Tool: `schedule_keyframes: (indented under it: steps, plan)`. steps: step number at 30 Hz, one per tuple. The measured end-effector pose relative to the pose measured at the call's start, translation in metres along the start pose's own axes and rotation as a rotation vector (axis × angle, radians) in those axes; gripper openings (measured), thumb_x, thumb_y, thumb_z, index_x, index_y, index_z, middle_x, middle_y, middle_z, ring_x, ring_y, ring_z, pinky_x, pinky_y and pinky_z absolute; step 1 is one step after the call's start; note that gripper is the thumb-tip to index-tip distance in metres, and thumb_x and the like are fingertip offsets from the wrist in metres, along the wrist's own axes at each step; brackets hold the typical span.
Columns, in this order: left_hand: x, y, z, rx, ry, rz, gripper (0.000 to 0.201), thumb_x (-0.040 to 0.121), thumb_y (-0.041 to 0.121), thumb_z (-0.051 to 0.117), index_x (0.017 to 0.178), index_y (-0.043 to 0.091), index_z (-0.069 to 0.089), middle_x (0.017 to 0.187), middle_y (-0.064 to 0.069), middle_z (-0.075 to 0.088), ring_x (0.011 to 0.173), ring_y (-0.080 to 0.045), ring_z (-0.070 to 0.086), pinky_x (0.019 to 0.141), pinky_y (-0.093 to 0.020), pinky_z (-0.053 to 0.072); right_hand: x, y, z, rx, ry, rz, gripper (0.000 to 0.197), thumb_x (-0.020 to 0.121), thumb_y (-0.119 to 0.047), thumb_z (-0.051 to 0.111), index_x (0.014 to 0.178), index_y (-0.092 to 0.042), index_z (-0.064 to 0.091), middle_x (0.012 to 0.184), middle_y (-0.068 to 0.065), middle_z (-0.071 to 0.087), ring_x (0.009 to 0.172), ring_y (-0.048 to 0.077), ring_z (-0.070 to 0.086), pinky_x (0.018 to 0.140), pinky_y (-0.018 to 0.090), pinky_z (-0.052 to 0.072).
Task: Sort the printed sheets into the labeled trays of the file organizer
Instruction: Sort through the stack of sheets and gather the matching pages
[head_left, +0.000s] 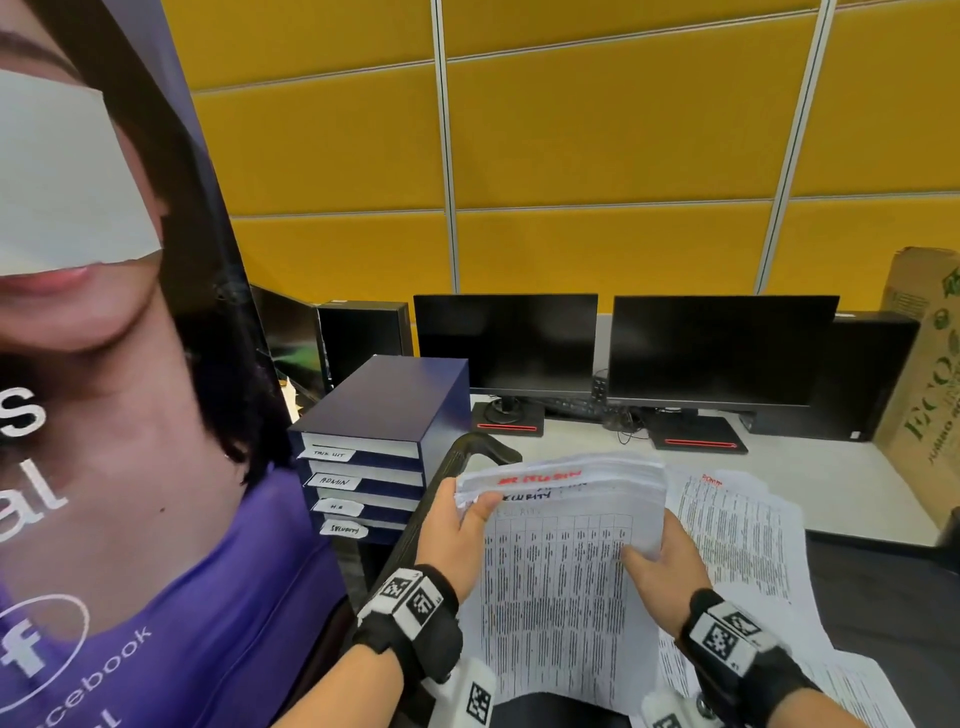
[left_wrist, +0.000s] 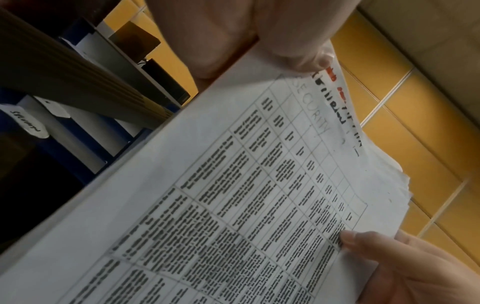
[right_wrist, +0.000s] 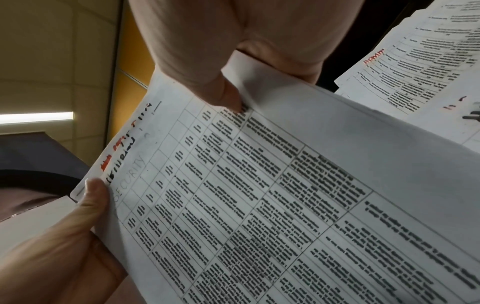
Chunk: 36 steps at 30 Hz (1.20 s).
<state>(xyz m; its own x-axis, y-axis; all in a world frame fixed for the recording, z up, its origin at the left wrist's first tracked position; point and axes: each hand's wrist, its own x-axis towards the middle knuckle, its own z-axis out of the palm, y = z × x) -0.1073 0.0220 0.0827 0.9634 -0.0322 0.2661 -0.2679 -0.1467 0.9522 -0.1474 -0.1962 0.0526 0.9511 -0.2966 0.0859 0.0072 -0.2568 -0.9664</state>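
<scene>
A thick stack of printed sheets (head_left: 561, 561) is held up in front of me, its top page a table marked SECURITY (left_wrist: 314, 121) in faint pencil. My left hand (head_left: 460, 530) grips the stack's upper left corner, thumb on top (left_wrist: 311, 59). My right hand (head_left: 660, 566) pinches the right edge, thumb on the page (right_wrist: 228, 96). The dark blue file organizer (head_left: 384, 447) stands to the left with white labels on its trays, reading TASK LIST, ADMIN, HR and SECURITY (head_left: 344, 529).
More printed sheets (head_left: 743, 535) lie spread on the dark surface to the right. Two dark monitors (head_left: 717, 348) stand behind on the white desk. A cardboard box (head_left: 924, 384) is at far right, a tall printed banner (head_left: 130, 415) at left.
</scene>
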Motion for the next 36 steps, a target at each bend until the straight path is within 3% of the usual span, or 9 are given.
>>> schedule_keyframes:
  steps: [6, 12, 15, 20, 26, 28, 30, 33, 36]
  plan:
    - [0.000, -0.010, -0.003, 0.079, -0.012, -0.014, 0.025, 0.085, 0.008, 0.066, 0.093, 0.026, 0.052, 0.093, 0.006, 0.063, 0.085, -0.006, 0.061, 0.067, -0.014, 0.047, 0.005, 0.000, 0.001, -0.016, 0.019, -0.004, 0.038, 0.087, 0.005, 0.053, 0.119, -0.016, 0.045, 0.093, -0.007, 0.060, 0.076, 0.004, 0.058, 0.055, 0.012, 0.043]
    - [0.004, 0.002, 0.000, 0.021, 0.091, 0.020, 0.020, 0.088, 0.008, 0.063, 0.100, 0.023, 0.056, 0.095, 0.008, 0.064, 0.091, -0.007, 0.061, 0.079, -0.023, 0.049, 0.004, -0.023, 0.001, 0.026, 0.078, -0.079, 0.038, 0.085, 0.008, 0.052, 0.109, -0.020, 0.047, 0.087, -0.011, 0.057, 0.071, 0.000, 0.055, 0.049, 0.011, 0.043]
    - [-0.008, -0.012, 0.003, 0.054, 0.045, -0.023, 0.018, 0.088, 0.009, 0.062, 0.098, 0.022, 0.056, 0.095, 0.004, 0.065, 0.091, -0.010, 0.062, 0.080, -0.027, 0.051, -0.005, -0.007, 0.006, 0.023, 0.054, -0.024, 0.042, 0.082, 0.012, 0.053, 0.112, -0.018, 0.048, 0.089, -0.006, 0.061, 0.071, 0.003, 0.058, 0.047, 0.012, 0.046]
    - [-0.022, -0.027, 0.009, 0.101, -0.021, -0.047, 0.025, 0.089, 0.004, 0.059, 0.093, 0.029, 0.053, 0.094, 0.009, 0.061, 0.088, 0.001, 0.058, 0.070, -0.008, 0.044, -0.011, 0.029, 0.007, -0.045, -0.022, 0.047, 0.052, 0.082, 0.012, 0.051, 0.125, -0.015, 0.043, 0.102, -0.008, 0.061, 0.093, 0.006, 0.061, 0.067, 0.011, 0.044]
    - [-0.023, -0.029, 0.009, 0.155, -0.022, -0.082, 0.035, 0.089, -0.001, 0.058, 0.093, 0.033, 0.052, 0.095, 0.013, 0.060, 0.088, 0.005, 0.055, 0.068, -0.001, 0.042, -0.010, 0.025, 0.006, -0.134, -0.042, 0.051, 0.046, 0.089, 0.007, 0.046, 0.129, -0.015, 0.040, 0.097, -0.018, 0.053, 0.087, 0.000, 0.053, 0.078, 0.014, 0.042]
    - [-0.019, -0.024, 0.007, 0.147, -0.011, -0.097, 0.037, 0.087, -0.001, 0.059, 0.091, 0.035, 0.052, 0.096, 0.010, 0.060, 0.088, -0.001, 0.056, 0.076, -0.009, 0.044, -0.007, 0.019, 0.003, -0.153, -0.047, 0.065, 0.044, 0.090, 0.006, 0.045, 0.129, -0.015, 0.039, 0.097, -0.016, 0.053, 0.084, -0.001, 0.053, 0.073, 0.011, 0.043]
    - [-0.009, -0.017, 0.003, 0.142, -0.018, -0.117, 0.037, 0.086, 0.001, 0.061, 0.105, 0.032, 0.055, 0.104, 0.009, 0.061, 0.097, -0.005, 0.056, 0.088, -0.024, 0.044, 0.000, 0.008, 0.000, -0.161, -0.038, 0.059, 0.042, 0.091, 0.004, 0.046, 0.128, -0.014, 0.039, 0.101, -0.009, 0.057, 0.080, -0.003, 0.052, 0.062, 0.009, 0.042]
    - [0.009, 0.001, -0.004, 0.114, -0.019, -0.123, 0.047, 0.086, 0.003, 0.061, 0.124, 0.029, 0.051, 0.113, 0.010, 0.060, 0.105, -0.008, 0.055, 0.093, -0.030, 0.041, 0.012, -0.020, -0.004, -0.154, -0.044, 0.027, 0.040, 0.092, 0.002, 0.046, 0.128, -0.013, 0.039, 0.101, -0.008, 0.056, 0.079, -0.003, 0.053, 0.058, 0.010, 0.042]
    - [0.027, 0.022, -0.015, 0.088, 0.021, -0.112, 0.037, 0.085, 0.005, 0.065, 0.114, 0.024, 0.052, 0.107, 0.007, 0.063, 0.100, -0.011, 0.060, 0.088, -0.031, 0.048, 0.020, -0.052, -0.007, -0.125, -0.040, -0.016, 0.037, 0.090, 0.005, 0.046, 0.122, -0.014, 0.043, 0.096, -0.004, 0.060, 0.085, 0.020, 0.063, 0.062, 0.020, 0.051]
